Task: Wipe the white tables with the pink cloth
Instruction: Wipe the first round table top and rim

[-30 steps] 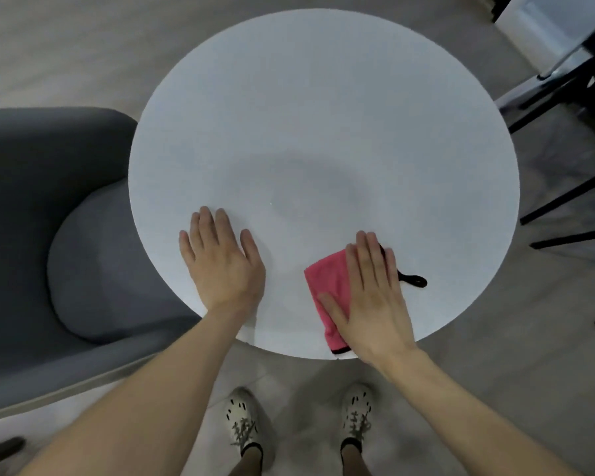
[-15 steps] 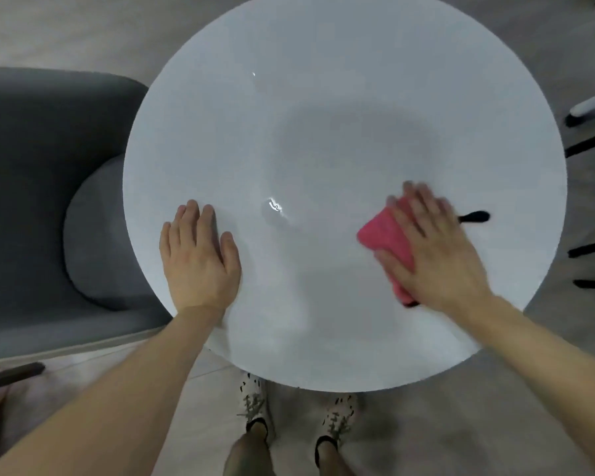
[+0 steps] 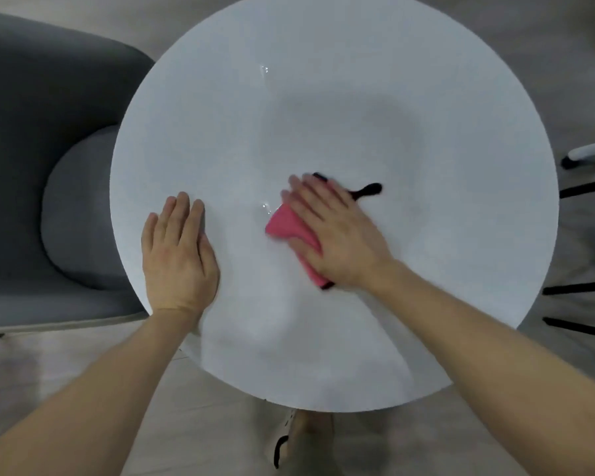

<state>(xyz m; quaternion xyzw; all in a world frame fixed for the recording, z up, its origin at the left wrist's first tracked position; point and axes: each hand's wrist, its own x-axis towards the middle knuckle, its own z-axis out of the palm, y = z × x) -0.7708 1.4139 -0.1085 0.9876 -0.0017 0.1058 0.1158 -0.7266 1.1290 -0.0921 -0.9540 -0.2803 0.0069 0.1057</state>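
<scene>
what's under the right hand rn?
The pink cloth, pressed flat on the white table by the right hand. One pink corner and edge show left of the palm; a black loop pokes out past the fingers. The rest of the cloth is covered.

Grey armchair [image 3: 49,173], black chair legs [image 3: 577,286]

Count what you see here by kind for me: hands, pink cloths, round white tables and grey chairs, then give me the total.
hands: 2 (left hand, right hand)
pink cloth: 1
round white table: 1
grey chair: 1
Total: 5
</scene>
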